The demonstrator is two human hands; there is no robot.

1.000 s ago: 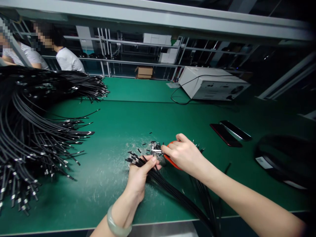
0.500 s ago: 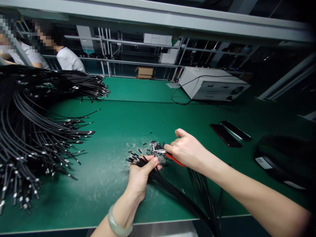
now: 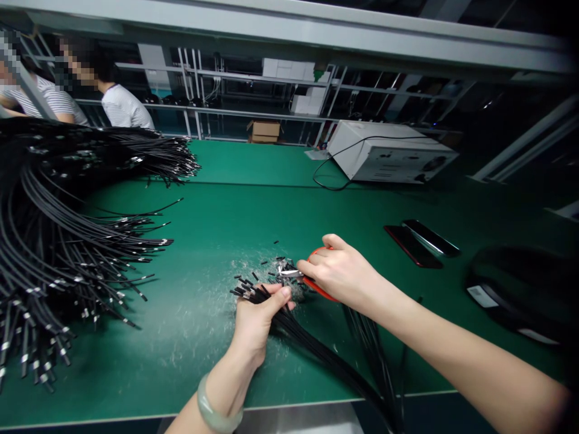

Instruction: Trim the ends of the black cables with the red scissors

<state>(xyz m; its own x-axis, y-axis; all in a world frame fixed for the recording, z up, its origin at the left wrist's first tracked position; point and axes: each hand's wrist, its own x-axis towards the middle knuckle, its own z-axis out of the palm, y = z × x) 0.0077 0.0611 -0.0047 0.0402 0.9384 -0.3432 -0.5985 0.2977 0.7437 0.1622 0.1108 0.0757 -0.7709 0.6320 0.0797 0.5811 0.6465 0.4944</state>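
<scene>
My left hand (image 3: 260,316) is closed around a bundle of thin black cables (image 3: 316,348), whose cut ends fan out to the left of the thumb. The bundle runs down to the right and over the table's front edge. My right hand (image 3: 332,270) grips scissors with orange-red handles (image 3: 322,290). Their short metal blades (image 3: 289,273) point left, just above my left fingertips. Small black offcuts (image 3: 284,264) and pale, hair-like strands (image 3: 190,325) lie scattered on the green table (image 3: 235,217) around my hands.
A large heap of black cables (image 3: 58,211) with pale-banded ends covers the left side. Two phone-like slabs (image 3: 414,246) and a black object with white labels (image 3: 515,298) lie to the right. A white machine (image 3: 391,154) stands behind. Two people (image 3: 124,107) are at the far left.
The scissors' blades have come closer together and shifted slightly left, and more of the orange-red handle shows above my right hand. My left hand stays around the cables.
</scene>
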